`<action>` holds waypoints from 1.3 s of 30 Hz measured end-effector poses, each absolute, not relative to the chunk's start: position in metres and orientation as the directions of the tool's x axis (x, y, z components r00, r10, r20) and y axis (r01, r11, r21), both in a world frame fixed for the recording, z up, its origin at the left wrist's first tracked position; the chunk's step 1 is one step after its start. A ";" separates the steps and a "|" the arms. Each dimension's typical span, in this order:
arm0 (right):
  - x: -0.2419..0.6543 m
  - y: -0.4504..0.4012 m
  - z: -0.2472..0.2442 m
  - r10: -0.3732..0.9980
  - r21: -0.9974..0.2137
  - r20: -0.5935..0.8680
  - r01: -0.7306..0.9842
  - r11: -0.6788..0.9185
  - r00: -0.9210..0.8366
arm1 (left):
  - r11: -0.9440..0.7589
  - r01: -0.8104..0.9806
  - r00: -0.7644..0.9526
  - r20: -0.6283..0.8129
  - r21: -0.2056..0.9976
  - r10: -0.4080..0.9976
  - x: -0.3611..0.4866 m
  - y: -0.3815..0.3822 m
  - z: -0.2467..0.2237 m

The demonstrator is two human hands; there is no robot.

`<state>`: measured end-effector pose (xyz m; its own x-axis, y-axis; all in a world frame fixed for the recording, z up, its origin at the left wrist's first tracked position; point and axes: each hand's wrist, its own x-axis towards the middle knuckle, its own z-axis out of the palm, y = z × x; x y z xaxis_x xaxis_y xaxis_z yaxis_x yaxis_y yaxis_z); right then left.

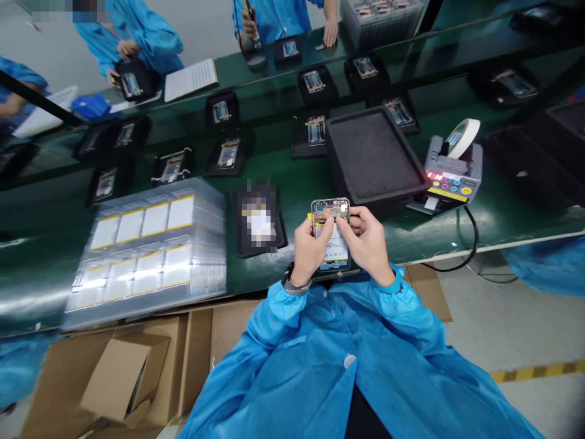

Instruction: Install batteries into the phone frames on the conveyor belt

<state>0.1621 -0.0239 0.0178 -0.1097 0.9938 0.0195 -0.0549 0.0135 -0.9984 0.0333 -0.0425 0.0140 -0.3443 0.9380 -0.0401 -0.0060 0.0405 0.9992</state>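
Observation:
An opened phone (pixel 336 247) is held up at the table's front edge, its circuit board at the top and a white battery below. My left hand (pixel 311 247) wraps its left side, thumb on the board's lower edge. On the opposite side my right hand (pixel 368 244) grips it, with that thumb beside the other. To the left lies a black tray (pixel 247 245) with a partly blurred item in it. A stack of clear plastic trays (pixel 208 244) with white batteries stands farther left.
A tape dispenser (pixel 454 174) with a cable stands right, beside a large black tray (pixel 377 155). Several black trays with opened phones line the bench behind. Co-workers in blue sleeves (pixel 158 36) are across it. Cardboard boxes (pixel 119 372) sit below left.

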 end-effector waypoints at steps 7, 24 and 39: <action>0.159 -0.027 0.019 0.998 -1.000 0.020 -0.012 0.019 -0.067 | 0.035 -0.022 -0.330 -0.040 0.999 0.943 0.031 -0.043 0.015; 0.165 -0.028 0.021 0.998 -0.999 0.037 0.030 0.039 -0.059 | 0.051 -0.088 -0.229 -0.070 0.995 0.971 0.028 -0.045 0.019; 0.169 -0.036 0.017 0.994 -0.989 0.076 0.118 0.085 -0.079 | 0.135 -0.288 -0.236 -0.207 0.948 0.949 0.033 -0.041 -0.003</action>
<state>0.1691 -0.0363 0.0170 -0.0793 0.9939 0.0764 0.1179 0.0855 -0.9893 0.0326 -0.0411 -0.0031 -0.2365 0.9493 -0.2074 -0.2876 0.1355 0.9481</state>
